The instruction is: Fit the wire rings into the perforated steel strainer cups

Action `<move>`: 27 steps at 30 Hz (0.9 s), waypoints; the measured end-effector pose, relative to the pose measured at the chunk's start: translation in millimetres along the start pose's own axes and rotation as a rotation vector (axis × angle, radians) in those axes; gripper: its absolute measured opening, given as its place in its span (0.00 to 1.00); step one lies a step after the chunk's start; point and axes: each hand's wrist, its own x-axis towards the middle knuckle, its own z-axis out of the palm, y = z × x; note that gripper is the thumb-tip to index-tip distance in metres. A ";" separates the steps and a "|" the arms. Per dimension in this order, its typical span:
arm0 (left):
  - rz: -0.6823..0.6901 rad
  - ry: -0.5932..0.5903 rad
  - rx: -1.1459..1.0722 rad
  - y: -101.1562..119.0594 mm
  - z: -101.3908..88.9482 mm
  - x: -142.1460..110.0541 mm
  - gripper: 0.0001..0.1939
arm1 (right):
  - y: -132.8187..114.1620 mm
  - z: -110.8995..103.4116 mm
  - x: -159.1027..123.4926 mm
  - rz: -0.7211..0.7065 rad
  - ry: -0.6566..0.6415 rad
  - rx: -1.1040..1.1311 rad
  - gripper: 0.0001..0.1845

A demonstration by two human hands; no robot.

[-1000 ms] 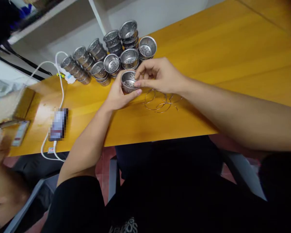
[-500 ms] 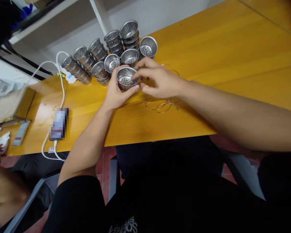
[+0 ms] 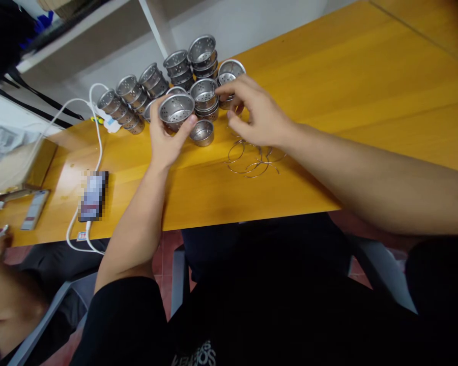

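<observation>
Over on the left, the left hand [image 3: 164,145] has drawn leftward since half a second ago, still gripping the held cup [image 3: 175,118] by its side, thumb at the rim, in front of the cup stacks [image 3: 130,99]. To its right, a lower cup [image 3: 202,136] now shows upright on the table [image 3: 328,101]. The right hand [image 3: 257,114] has parted from the held cup; its thumb and index finger stand apart, the index near a stacked cup's rim, though I can't tell whether they touch.

As for room, the phone [image 3: 93,195] and its cable take up the left, close to the front edge. The stacks crowd the back, while wire rings [image 3: 252,160] lie just below the right hand. Beyond it, the wood runs open rightward.
</observation>
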 end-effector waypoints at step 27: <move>-0.348 -0.466 0.281 34.3 -70.1 3.2 0.41 | 29.9 14.6 -3.5 -0.038 -0.223 -0.102 0.17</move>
